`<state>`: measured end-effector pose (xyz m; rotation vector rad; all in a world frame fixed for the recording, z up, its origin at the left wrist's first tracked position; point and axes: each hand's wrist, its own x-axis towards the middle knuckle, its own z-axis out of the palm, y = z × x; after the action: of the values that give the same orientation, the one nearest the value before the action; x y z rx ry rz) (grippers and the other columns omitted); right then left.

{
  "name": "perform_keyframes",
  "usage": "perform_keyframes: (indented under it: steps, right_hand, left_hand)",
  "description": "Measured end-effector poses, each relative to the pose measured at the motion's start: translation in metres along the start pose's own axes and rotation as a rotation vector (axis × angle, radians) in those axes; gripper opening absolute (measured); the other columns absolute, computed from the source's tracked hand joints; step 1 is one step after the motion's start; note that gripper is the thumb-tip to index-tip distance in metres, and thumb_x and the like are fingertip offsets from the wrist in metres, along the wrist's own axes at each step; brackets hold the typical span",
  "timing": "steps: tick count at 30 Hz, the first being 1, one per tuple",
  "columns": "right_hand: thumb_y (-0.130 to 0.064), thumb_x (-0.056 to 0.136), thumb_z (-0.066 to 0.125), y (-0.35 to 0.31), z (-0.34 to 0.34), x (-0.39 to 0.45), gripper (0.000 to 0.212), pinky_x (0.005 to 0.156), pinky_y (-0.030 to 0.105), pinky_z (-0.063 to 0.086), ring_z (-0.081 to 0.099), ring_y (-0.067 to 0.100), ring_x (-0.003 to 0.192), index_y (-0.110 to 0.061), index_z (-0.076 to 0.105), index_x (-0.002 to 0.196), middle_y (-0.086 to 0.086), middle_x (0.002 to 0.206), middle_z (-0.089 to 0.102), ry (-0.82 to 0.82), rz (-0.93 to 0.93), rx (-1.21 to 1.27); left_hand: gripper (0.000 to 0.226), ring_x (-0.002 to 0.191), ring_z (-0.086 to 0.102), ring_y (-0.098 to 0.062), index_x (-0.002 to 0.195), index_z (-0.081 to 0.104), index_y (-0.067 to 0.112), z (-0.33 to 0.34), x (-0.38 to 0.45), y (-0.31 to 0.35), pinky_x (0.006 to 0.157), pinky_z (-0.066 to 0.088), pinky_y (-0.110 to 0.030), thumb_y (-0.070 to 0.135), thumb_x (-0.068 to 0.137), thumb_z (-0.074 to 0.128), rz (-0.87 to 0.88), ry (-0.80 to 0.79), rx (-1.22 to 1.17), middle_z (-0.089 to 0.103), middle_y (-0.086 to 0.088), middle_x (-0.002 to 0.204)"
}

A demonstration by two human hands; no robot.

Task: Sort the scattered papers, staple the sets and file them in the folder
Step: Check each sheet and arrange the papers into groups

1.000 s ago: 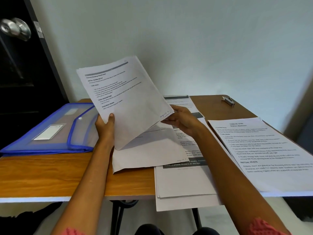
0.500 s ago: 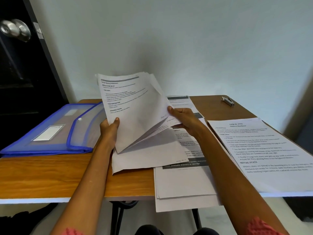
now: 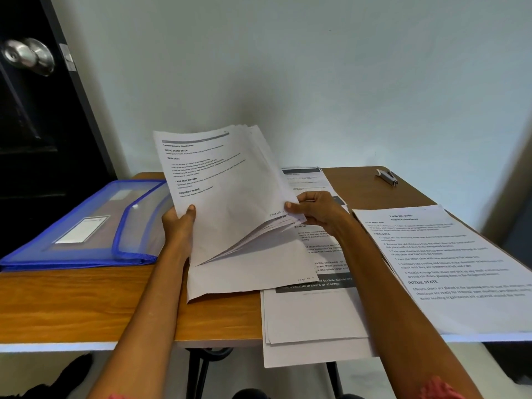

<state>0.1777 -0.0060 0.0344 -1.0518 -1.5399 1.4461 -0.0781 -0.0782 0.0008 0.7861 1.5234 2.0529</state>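
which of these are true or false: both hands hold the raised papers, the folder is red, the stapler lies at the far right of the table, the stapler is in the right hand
1. Both hands hold the raised papers: true; left hand, right hand.
2. The folder is red: false, it is blue.
3. The stapler lies at the far right of the table: true.
4. The stapler is in the right hand: false, it lies untouched on the table.
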Motion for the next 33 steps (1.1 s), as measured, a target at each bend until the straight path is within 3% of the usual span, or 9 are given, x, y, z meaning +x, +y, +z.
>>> perform_keyframes:
  steps: [7,14,17,19,23,28,33]
  right_hand:
    - [-0.021,0.087,0.063,-0.002,0.0,-0.001,0.016,0.064,0.029,0.058,0.07,0.022,0.08,-0.005,0.065,0.088,0.01,0.089,0.072,-0.046,0.022,0.01]
    - [-0.01,0.093,0.054,-0.004,-0.001,-0.004,0.012,0.063,0.029,0.059,0.07,0.014,0.068,-0.007,0.065,0.096,0.005,0.084,0.072,-0.116,0.042,-0.039]
    - [0.004,0.092,0.05,-0.004,0.0,-0.003,0.022,0.064,0.028,0.059,0.069,0.018,0.074,-0.007,0.066,0.102,0.007,0.092,0.071,-0.106,0.041,-0.201]
    - [0.005,0.086,0.058,-0.001,0.0,-0.002,0.019,0.069,0.031,0.058,0.063,0.018,0.069,-0.004,0.067,0.101,0.009,0.091,0.068,-0.041,0.05,-0.363]
    - [-0.022,0.077,0.076,0.005,-0.001,0.0,0.035,0.079,0.035,0.057,0.058,0.017,0.062,-0.001,0.065,0.102,0.008,0.077,0.061,0.055,0.113,-0.671]
    - [-0.026,0.073,0.077,0.001,0.007,-0.004,0.045,0.073,0.029,0.057,0.064,0.019,0.072,-0.009,0.058,0.11,0.007,0.097,0.06,-0.016,0.189,-0.658]
    - [-0.005,0.071,0.078,0.001,0.006,-0.004,0.059,0.057,0.024,0.055,0.06,0.016,0.069,-0.007,0.05,0.123,0.007,0.102,0.051,-0.022,0.214,-0.52]
  left_hand:
    - [0.037,0.117,0.052,-0.025,0.131,0.048,0.004,-0.001,0.003,-0.001,0.098,0.044,-0.038,0.002,0.093,0.049,0.016,0.037,-0.009,0.055,-0.012,0.128]
    - [0.041,0.12,0.052,-0.024,0.133,0.047,0.008,-0.005,0.009,-0.003,0.101,0.043,-0.04,0.005,0.092,0.052,0.051,0.101,0.001,0.054,-0.01,0.131]
    - [0.041,0.12,0.052,-0.023,0.133,0.047,0.008,-0.005,0.01,-0.004,0.101,0.044,-0.04,0.006,0.093,0.052,0.07,0.131,0.0,0.054,-0.01,0.131]
    - [0.04,0.119,0.052,-0.024,0.132,0.048,0.006,-0.005,0.011,-0.003,0.1,0.044,-0.038,0.005,0.093,0.052,0.084,0.146,-0.005,0.054,-0.011,0.131]
    - [0.04,0.121,0.052,-0.024,0.133,0.047,0.004,-0.006,0.012,-0.002,0.102,0.043,-0.038,0.007,0.093,0.052,0.093,0.174,0.005,0.054,-0.012,0.132]
    - [0.04,0.121,0.051,-0.024,0.133,0.047,0.005,-0.006,0.012,-0.002,0.101,0.044,-0.038,0.008,0.093,0.052,0.095,0.191,0.027,0.054,-0.011,0.132]
    - [0.041,0.122,0.051,-0.024,0.133,0.046,0.005,-0.006,0.012,-0.003,0.101,0.044,-0.037,0.008,0.093,0.052,0.092,0.194,0.027,0.053,-0.011,0.132]
